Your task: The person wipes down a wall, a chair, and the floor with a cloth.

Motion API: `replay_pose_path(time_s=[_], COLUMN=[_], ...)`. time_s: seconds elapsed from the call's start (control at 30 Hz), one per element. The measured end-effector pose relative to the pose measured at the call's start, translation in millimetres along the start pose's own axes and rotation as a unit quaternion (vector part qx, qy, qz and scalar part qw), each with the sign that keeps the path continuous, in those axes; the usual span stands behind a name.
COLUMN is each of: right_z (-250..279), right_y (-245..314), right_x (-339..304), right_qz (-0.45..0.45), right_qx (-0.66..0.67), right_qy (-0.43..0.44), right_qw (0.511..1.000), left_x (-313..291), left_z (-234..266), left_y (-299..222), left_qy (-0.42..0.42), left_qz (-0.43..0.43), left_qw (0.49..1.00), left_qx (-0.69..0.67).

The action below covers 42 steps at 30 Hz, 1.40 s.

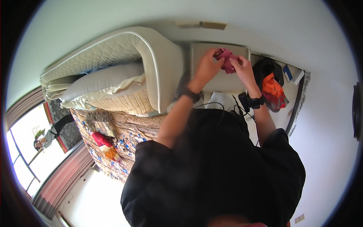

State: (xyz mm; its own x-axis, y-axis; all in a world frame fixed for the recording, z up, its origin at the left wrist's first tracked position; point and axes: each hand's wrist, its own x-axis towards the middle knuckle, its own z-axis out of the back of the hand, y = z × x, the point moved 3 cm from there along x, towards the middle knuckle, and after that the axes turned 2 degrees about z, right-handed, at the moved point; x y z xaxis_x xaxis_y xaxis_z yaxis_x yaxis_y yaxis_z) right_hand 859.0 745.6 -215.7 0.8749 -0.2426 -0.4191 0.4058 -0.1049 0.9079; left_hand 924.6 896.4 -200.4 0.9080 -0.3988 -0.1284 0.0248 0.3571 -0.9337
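A small crumpled piece of dark pink cloth (pixel 227 60) is held up between my two hands. My left hand (pixel 207 67) pinches its left side with thumb and fingers. On its right side, my right hand (pixel 244 71) grips the edge, fingers closed. Whether the cloth is a garment or a rag I cannot tell. Below the hands is the pale top of a bedside cabinet (pixel 223 82), standing against the wall. Both wrists carry dark bands.
To the left stands a bed with a padded headboard (pixel 160 64), pillows (pixel 109 81) and a patterned cover (pixel 130 132). A red and orange cloth (pixel 105 145) lies on it. Right of the cabinet are an orange bag (pixel 273 89), a black bag (pixel 269 68) and a blue-and-white box (pixel 293 74). Black cables (pixel 211 104) hang nearby.
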Motion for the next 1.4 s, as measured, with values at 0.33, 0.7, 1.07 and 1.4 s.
replay_pose_path(time_s=[0.33, 0.7, 1.07, 1.4], right_z=[-55, -61, -44, -60], right_y=[40, 52, 22, 29], right_x=[66, 78, 80, 86], right_qz=[0.178, 0.154, 0.134, 0.146], right_qx=[-0.003, -0.156, -0.146, -0.144], right_qy=[-0.191, -0.183, -0.253, -0.205], right_qw=[0.965, 0.958, 0.947, 0.957], left_x=[63, 66, 67, 67], left_z=[22, 35, 11, 20], left_y=[5, 7, -17, 3], left_qy=[-0.172, -0.187, -0.163, -0.231], left_qz=[-0.084, 0.009, 0.014, 0.000], left_qw=[0.980, 0.982, 0.986, 0.972], left_qx=[-0.048, 0.028, 0.027, 0.044])
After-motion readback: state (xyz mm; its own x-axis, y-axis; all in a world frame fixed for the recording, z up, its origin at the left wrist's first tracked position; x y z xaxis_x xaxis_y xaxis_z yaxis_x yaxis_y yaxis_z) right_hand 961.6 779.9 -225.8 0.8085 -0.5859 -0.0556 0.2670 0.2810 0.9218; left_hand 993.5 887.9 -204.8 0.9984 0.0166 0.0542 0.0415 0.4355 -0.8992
